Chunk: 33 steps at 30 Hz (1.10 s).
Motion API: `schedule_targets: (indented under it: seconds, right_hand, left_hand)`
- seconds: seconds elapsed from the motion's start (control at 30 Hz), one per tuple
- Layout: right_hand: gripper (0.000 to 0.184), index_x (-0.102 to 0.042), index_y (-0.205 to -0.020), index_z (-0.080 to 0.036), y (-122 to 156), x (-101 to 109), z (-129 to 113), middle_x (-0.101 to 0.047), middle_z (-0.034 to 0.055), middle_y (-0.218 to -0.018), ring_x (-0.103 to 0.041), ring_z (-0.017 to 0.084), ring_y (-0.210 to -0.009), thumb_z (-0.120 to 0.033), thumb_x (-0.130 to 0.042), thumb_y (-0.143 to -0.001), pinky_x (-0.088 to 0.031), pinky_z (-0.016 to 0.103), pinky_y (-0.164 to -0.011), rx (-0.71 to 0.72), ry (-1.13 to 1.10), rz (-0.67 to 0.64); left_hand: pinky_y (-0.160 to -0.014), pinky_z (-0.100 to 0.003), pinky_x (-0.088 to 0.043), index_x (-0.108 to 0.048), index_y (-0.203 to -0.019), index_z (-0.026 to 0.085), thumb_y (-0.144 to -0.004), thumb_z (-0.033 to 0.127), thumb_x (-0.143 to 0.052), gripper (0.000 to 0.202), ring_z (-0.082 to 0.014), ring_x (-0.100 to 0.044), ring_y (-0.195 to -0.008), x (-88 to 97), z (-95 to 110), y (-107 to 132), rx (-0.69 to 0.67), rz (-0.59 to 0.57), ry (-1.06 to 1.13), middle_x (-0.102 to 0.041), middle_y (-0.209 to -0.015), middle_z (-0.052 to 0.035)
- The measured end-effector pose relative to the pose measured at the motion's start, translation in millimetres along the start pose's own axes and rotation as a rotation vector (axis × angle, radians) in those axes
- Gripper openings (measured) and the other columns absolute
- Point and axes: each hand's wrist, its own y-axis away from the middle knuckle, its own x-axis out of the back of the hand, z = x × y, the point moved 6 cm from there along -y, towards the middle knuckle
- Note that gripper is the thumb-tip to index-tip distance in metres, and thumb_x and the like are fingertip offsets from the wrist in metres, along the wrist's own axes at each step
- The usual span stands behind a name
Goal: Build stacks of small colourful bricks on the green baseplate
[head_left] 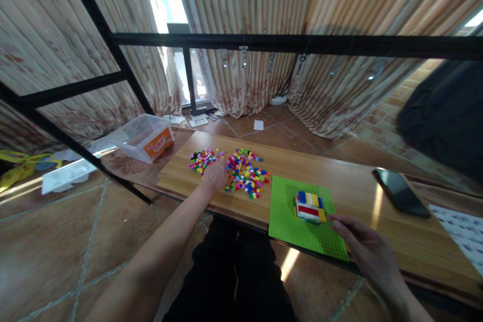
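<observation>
One block of stacked bricks (308,206), blue, white, red and yellow on its visible faces, stands on the green baseplate (283,221) on the worktop (350,176); judged part-built, much of the plate bare, with many loose bricks (247,173) unplaced beside it. Left hand (216,176): lowered at the loose bricks, fingertips hidden, grasp cannot be told. Right hand (362,246): thumb and forefinger drawn together just beside the block, any brick between them too small to tell.

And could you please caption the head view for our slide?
Left hand at the loose bricks, right hand beside a brick build on a green baseplate.
</observation>
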Motion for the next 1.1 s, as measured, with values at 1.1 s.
schedule_targets:
  seconds: [1.1]
  right_hand:
    - [0.025,-0.066,-0.103,-0.023,27.1,-8.4,-33.5,-0.067,0.0037,-0.093,-0.063,0.017,-0.083,-0.035,-0.065,-0.081,-0.052,0.032,-0.076,0.261,0.005,0.01]
  left_hand:
    - [-0.046,-0.014,-0.033,-0.06,-0.085,0.011,-0.069,0.019,-0.076,0.024,-0.0015,-0.047,-0.049,-50.1,195.3,152.0,0.503,-0.721,1.951,-0.065,-0.076,-0.0031]
